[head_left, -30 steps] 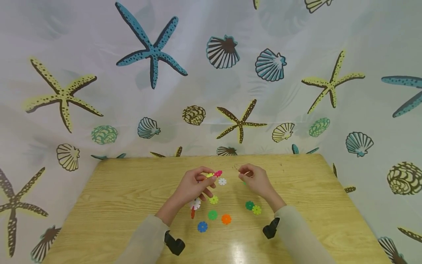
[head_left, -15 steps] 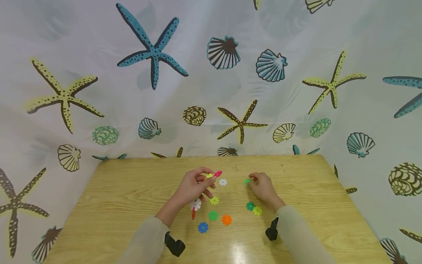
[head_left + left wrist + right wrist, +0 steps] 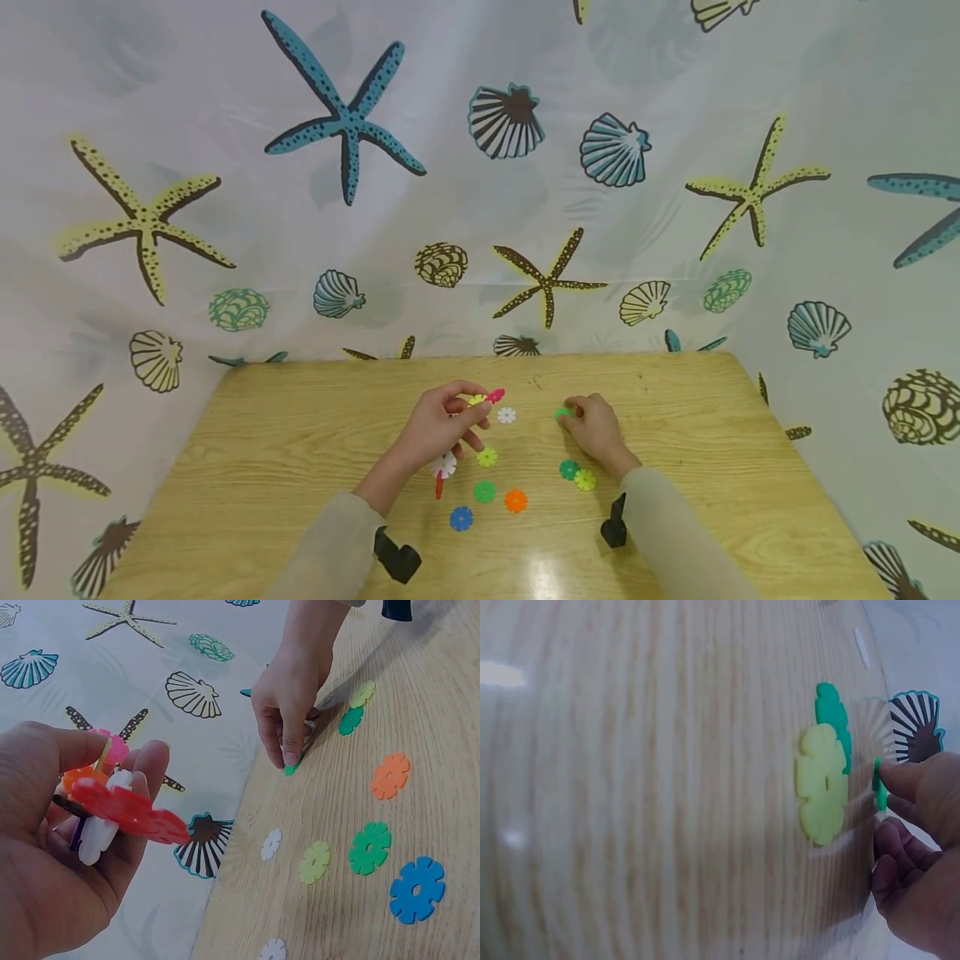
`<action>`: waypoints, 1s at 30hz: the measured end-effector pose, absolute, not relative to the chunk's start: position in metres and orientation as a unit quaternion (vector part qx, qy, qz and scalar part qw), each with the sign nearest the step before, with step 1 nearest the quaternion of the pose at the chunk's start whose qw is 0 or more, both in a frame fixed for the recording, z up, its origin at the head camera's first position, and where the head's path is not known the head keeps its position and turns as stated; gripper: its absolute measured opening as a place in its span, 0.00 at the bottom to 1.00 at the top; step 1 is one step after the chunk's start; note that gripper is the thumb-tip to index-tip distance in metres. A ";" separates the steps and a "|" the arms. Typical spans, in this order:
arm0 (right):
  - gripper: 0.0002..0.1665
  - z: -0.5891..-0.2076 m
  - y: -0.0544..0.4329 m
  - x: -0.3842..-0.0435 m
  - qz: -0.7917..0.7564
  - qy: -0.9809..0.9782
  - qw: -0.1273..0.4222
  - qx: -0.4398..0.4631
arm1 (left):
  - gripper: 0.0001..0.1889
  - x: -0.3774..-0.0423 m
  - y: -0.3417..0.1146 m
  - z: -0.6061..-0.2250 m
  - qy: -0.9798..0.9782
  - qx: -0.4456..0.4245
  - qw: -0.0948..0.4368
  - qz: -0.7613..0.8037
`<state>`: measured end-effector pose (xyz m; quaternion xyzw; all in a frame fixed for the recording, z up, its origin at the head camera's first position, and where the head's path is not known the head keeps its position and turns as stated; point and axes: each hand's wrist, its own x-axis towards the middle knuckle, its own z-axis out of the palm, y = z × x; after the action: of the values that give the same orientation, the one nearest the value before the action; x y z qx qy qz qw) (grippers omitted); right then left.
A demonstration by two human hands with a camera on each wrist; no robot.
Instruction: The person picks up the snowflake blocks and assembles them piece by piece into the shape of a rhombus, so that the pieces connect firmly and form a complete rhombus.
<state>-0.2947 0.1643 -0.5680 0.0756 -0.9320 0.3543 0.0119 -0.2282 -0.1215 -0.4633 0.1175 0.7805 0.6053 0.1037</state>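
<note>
My left grip [image 3: 437, 421] holds a cluster of joined notched discs [image 3: 129, 811] (red, white, orange and pink among them). My right grip [image 3: 595, 427] pinches a green disc [image 3: 562, 412] at the surface [image 3: 315, 450], near reddish marks [image 3: 535, 382] too small to read.

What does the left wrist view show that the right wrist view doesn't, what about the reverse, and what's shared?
Only the left wrist view: the left hand holding a cluster of coloured pieces, plus the blue disc and orange disc.
Only the right wrist view: bright glare on the table.
Both: the right hand pinching a green piece, the yellow disc with the dark green disc, the table and patterned cloth.
</note>
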 end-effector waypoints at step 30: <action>0.11 -0.524 0.150 -0.282 0.489 -0.867 0.030 0.089 | 0.20 -0.230 -0.122 -0.466 0.779 0.108 0.098 0.609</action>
<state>-0.2817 0.1495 -0.5243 0.0885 -0.8673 0.4889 0.0299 -0.2297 -0.1217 -0.4658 0.1082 0.7792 0.6095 0.0984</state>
